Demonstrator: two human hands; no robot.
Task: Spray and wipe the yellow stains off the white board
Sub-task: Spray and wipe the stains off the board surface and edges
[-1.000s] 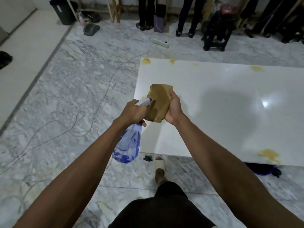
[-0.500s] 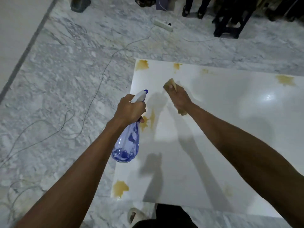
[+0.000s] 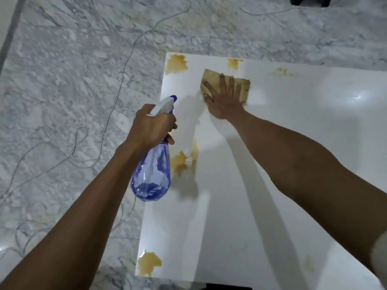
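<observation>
A glossy white board [image 3: 293, 164] lies flat on the floor and fills the right of the view. Yellow stains mark it: one at the far left corner [image 3: 175, 64], one at the far edge [image 3: 235, 63], a smeared one near the left edge [image 3: 184, 162] and one at the near left corner [image 3: 149, 263]. My right hand [image 3: 224, 95] presses a tan cloth [image 3: 244, 86] flat on the board, fingers spread, between the far stains. My left hand [image 3: 151, 125] grips a blue translucent spray bottle [image 3: 152, 176] by its neck, above the board's left edge.
Grey marble floor [image 3: 62, 91] surrounds the board, with thin cables [image 3: 117, 97] trailing across it left of the board. A dark object [image 3: 310, 1] sits at the top edge beyond the board.
My right hand has gone from holding the cloth up near the bottle to laying it flat on the board's far side. The view has moved forward over the board.
</observation>
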